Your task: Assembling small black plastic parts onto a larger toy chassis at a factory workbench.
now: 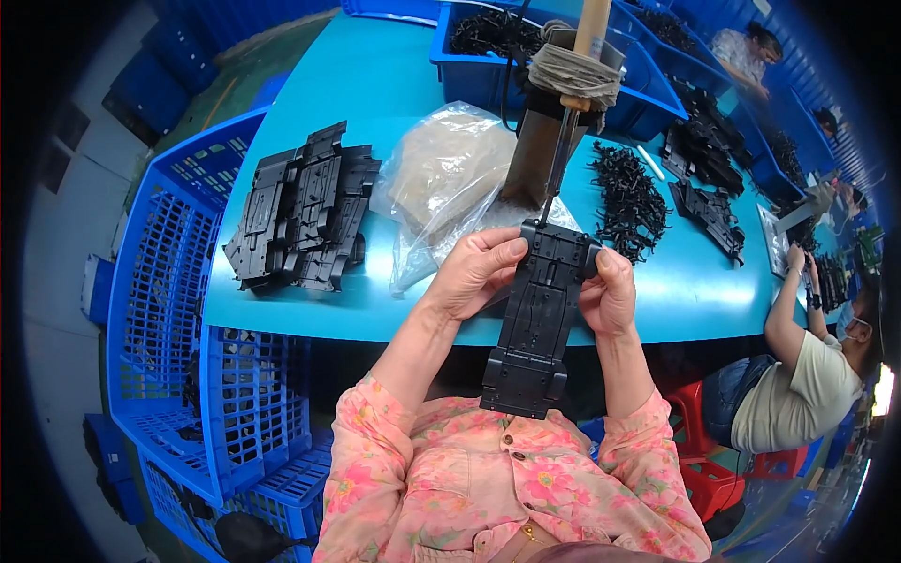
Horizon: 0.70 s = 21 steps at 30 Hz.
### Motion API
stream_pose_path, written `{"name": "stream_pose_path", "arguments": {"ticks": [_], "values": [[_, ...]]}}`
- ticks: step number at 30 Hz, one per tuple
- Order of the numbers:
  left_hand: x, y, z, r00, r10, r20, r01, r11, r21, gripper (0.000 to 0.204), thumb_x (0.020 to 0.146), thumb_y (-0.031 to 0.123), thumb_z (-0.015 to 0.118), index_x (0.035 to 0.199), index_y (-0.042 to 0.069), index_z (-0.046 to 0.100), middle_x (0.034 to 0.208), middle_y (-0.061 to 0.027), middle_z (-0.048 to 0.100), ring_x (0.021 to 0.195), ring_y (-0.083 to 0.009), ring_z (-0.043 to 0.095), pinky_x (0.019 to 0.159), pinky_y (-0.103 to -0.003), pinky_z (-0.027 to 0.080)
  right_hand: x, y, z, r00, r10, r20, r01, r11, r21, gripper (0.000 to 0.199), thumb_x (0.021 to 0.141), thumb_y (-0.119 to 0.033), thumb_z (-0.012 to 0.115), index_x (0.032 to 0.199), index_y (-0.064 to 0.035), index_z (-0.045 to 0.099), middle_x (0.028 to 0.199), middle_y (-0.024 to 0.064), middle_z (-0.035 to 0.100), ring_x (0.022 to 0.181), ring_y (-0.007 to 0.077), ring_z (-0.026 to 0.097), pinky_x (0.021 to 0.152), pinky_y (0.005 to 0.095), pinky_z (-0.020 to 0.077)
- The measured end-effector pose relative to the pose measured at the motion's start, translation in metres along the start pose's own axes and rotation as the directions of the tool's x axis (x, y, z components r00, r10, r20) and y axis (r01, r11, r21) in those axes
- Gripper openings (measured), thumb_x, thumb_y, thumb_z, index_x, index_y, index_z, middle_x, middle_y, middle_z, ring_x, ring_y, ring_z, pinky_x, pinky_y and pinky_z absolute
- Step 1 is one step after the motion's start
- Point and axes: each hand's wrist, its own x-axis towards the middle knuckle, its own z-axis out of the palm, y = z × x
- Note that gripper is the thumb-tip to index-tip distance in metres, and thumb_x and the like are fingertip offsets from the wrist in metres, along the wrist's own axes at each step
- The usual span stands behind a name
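Note:
A long black moulded plastic chassis plate [535,324] is gripped at its far end between both hands, over the front edge of the table. My left hand [481,267] pinches its left corner with thumb and fingers. On the opposite side my right hand [608,293] closes round the edge, thumb on top. Right at the plate's far end stands a thin metal rod tool [560,169] with a wooden handle [591,30], bound by grey cord [574,77] to a metal stand [532,159]. Whether the rod's tip touches the plate I cannot tell.
Black chassis plates lie piled [305,211] at left, beside a clear plastic bag [450,169]. Small black parts [631,202] form a heap on the right. Blue bins [479,77] line the back; blue crates [164,375] stand left. A co-worker [798,375] sits at far right.

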Motion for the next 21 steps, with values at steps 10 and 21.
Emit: {"name": "stream_pose_path", "arguments": {"ticks": [10, 21], "values": [[0.001, -0.002, 0.002, 0.999, 0.015, -0.036, -0.014, 1.0, 0.025, 0.026, 0.078, 0.011, 0.059, 0.099, -0.003, 0.054, 0.09, -0.0073, 0.059, 0.078, -0.0098, 0.057, 0.067, -0.019, 0.047, -0.001, -0.004, 0.0, 1.0, -0.003, 0.024, 0.003, 1.0, 0.009, 0.022, 0.076, -0.023, 0.06, 0.073, -0.0023, 0.051, 0.065, 0.0001, 0.051, 0.046, -0.0002, 0.031, 0.039, 0.011, 0.0209], [-0.004, 0.007, -0.006, 0.97, 0.041, -0.238, -0.012, 0.993, 0.122, 0.026, 0.076, 0.013, 0.062, 0.097, -0.001, 0.055, 0.072, 0.0036, 0.054, 0.051, 0.0005, 0.038, 0.045, -0.013, 0.029, 0.004, -0.008, 0.016, 0.983, 0.184, 0.028, -0.185, 0.982, 0.049, 0.014, 0.08, -0.017, 0.056, 0.078, -0.003, 0.052, 0.069, -0.0001, 0.05, 0.057, 0.0057, 0.044, 0.058, 0.0206, 0.0423]]}}
